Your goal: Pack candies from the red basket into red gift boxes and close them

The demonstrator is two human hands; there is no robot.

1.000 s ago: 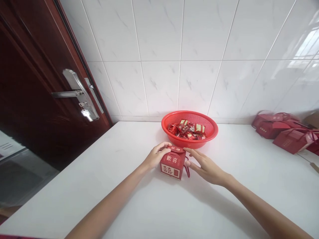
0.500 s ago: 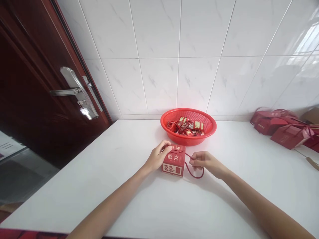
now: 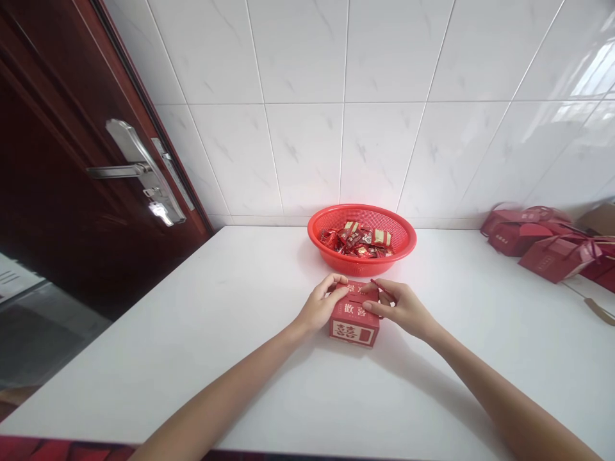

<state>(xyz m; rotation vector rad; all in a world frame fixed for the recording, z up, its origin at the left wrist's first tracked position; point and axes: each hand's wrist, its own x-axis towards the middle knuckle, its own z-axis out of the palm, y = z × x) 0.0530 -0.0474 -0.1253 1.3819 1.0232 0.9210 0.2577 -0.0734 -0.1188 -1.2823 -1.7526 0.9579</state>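
A small red candy box [image 3: 353,333] with Chinese lettering and a cream front panel stands upright on the white table [image 3: 269,384]. My left hand [image 3: 323,306] grips its left side, thumb on the lid and fingers over the back edge. At the right side of the lid is my right hand [image 3: 401,310], fingers closed round the dark red cord [image 3: 383,288] of the box. Its thumb touches the lid. Much of the cord is hidden behind the fingers.
Behind the box sits a red plastic basket [image 3: 314,238] holding several wrapped candies [image 3: 362,240]. Several red boxes [image 3: 552,259] cluster at the right by the tiled wall [image 3: 302,153]. A dark wooden door [image 3: 52,160] with a handle and keys is on the left.
The box has shifted a little to the right along with my left hand. My right hand has brought the cord from beside the box up against the lid.
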